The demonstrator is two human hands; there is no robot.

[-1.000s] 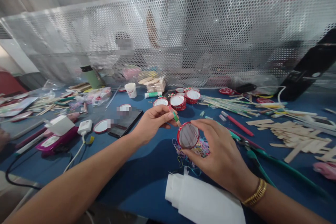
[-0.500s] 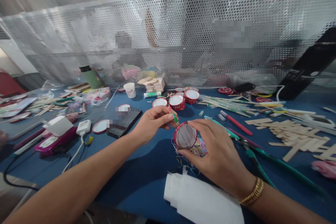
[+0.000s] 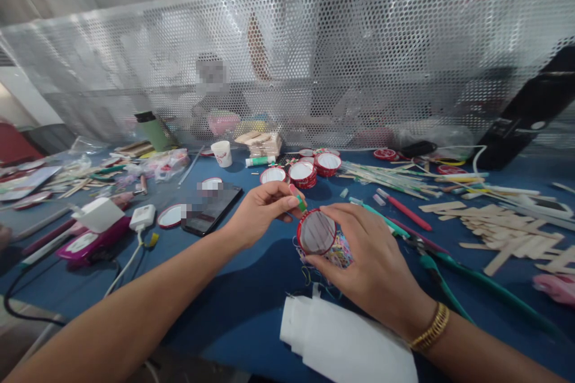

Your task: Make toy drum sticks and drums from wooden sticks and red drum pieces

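Above the blue tabletop, my left hand (image 3: 267, 209) pinches a small stick with pink and green bands (image 3: 298, 198). The lower tip of this stick is at the upper rim of a round red-rimmed disc (image 3: 317, 232) with a greyish face; whether they touch I cannot tell. My right hand (image 3: 366, 245) grips that disc by its edge, thumb below and fingers above. Beneath the disc and partly covered by it lies a heap of coloured threads or thin bands (image 3: 342, 252). Nearer to me, a folded white sheet (image 3: 345, 338) lies under my right wrist.
Stacked red-rimmed discs (image 3: 302, 173), a paper cup (image 3: 221, 154) and a glue tube (image 3: 260, 161) stand farther back. Pliers with teal handles (image 3: 442, 281) and flat wooden sticks (image 3: 512, 230) lie right. At left are a phone (image 3: 215, 209) and a white charger (image 3: 101, 215). A perforated metal screen (image 3: 287, 66) rises behind.
The disc in my right hand has shifted very slightly left. Both hands keep their hold, and the things on the table stay as they were.
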